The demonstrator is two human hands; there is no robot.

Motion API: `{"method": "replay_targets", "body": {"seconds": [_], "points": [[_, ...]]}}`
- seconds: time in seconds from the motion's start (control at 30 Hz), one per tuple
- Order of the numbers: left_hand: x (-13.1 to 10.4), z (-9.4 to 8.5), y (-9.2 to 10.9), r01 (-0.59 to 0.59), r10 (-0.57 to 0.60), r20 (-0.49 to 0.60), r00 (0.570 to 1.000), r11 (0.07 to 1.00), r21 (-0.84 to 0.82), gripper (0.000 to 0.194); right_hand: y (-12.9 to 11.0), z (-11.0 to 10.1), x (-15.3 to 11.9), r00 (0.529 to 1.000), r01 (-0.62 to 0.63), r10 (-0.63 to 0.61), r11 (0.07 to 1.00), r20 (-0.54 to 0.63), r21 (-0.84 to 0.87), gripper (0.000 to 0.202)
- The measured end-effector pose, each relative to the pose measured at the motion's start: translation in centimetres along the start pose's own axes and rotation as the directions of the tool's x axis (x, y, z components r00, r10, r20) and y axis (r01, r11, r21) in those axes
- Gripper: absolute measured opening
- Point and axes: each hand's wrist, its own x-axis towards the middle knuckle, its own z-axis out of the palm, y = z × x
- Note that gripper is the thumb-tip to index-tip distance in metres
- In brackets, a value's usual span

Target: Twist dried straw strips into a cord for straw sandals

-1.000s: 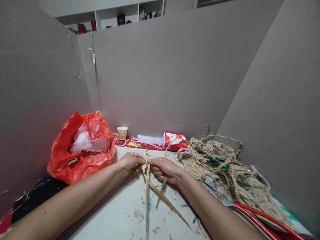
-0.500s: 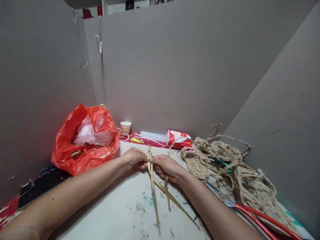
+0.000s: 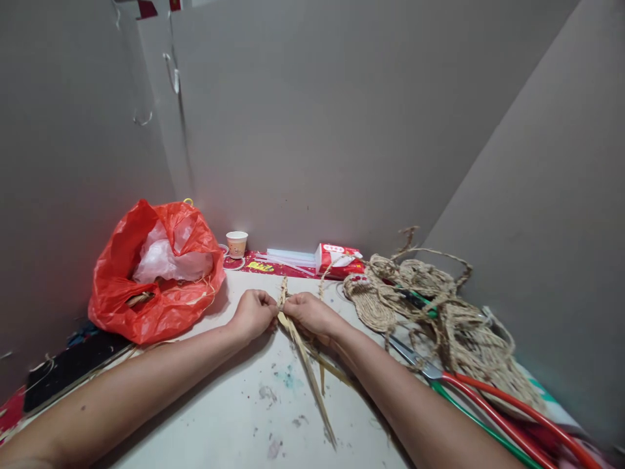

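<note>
Tan plant-fibre strips (image 3: 310,378) run from between my hands down toward the near side of the white tabletop (image 3: 234,404). Above my fingers a short braided end (image 3: 284,286) points away from me. My left hand (image 3: 256,314) pinches the strips at the base of that braid. Close beside it, my right hand (image 3: 310,314) grips the same bundle with thumb and forefinger. Part of the strips passes under my right hand and wrist, where it is hidden.
A red plastic bag (image 3: 156,312) stands left, beside a dark flat object (image 3: 73,371). Behind are a paper cup (image 3: 237,245), straws (image 3: 288,259) and a tissue pack (image 3: 336,259). Coiled braided rope (image 3: 469,345) and red-handled scissors (image 3: 488,391) lie right. Grey panels surround the table.
The view has shifted, so the background sits further left. The loose strips have swung together, two now lying nearly side by side, and another has moved under my right forearm. Both hands keep their hold.
</note>
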Motion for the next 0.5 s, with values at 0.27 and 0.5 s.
{"method": "replay_targets", "body": {"seconds": [0.27,0.5], "points": [[-0.8,0.5,0.0,-0.167,0.166,-0.055,0.985,0.986,0.000,0.008,-0.6,-0.4,-0.2,1.000,-0.003,0.003,1.000,-0.017,0.024,0.030],[-0.8,-0.3,2.1,-0.155,0.156,-0.008,0.988,0.981,-0.119,0.009,-0.9,-1.5,-0.4,0.997,-0.026,0.016,0.992,0.078,0.122,0.029]]}}
